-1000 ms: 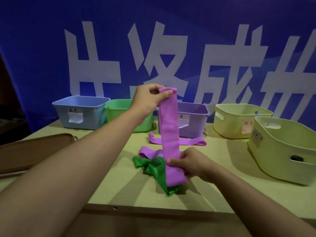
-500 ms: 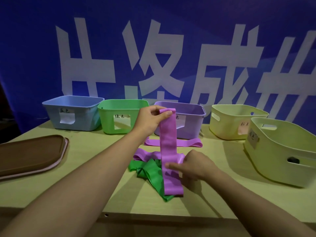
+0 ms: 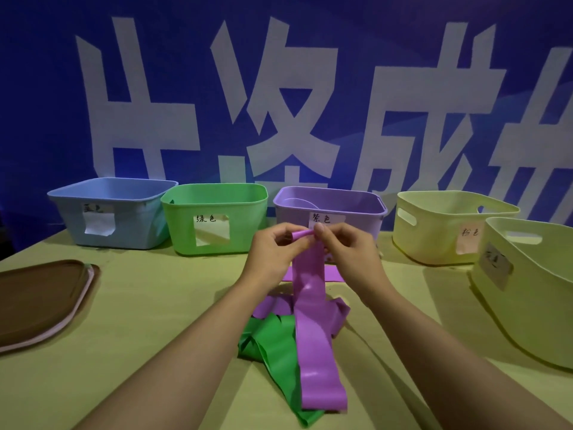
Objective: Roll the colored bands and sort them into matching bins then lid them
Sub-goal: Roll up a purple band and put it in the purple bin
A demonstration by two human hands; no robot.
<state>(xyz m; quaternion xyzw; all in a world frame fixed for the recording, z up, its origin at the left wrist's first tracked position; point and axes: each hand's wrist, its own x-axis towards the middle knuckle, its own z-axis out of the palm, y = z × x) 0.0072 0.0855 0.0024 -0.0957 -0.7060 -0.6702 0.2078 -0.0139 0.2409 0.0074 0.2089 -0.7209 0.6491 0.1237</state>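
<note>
Purple latex hangs between both hands: the held purple band [image 3: 311,321] has its top end curled into a small roll, pinched from the left by the left hand [image 3: 273,254] and from the right by the right hand [image 3: 348,252], fingers [image 3: 319,228] of each clenched on that rolled end. From there the strip falls toward 6 o'clock and its lower end lies flat on the counter [image 3: 139,305], draped over the green band [image 3: 273,339], one crumpled strip spreading toward 7 o'clock. Two more purple bands lie on the counter: a loose one [image 3: 339,315] bunched under the hanging strip, showing at 3 and 9 o'clock of it, and a flat one [image 3: 331,273] at 12 o'clock, partly hidden behind the hands. Five bins stand along the far and right edges, each with a paper label: one blue bin [image 3: 108,212] at 10 o'clock, one green bin [image 3: 217,218] beside it, one purple bin [image 3: 331,206] at 12 o'clock just behind the hands, with something pale and curved inside that I cannot identify, and two pale yellow bins, the far one [image 3: 446,228] at 2 o'clock and the near one [image 3: 533,290] at 3 o'clock. One brown lid [image 3: 40,299] with a pinkish rim lies flat at 9 o'clock. Behind everything hangs a blue banner [image 3: 46,88] with large white characters.
</note>
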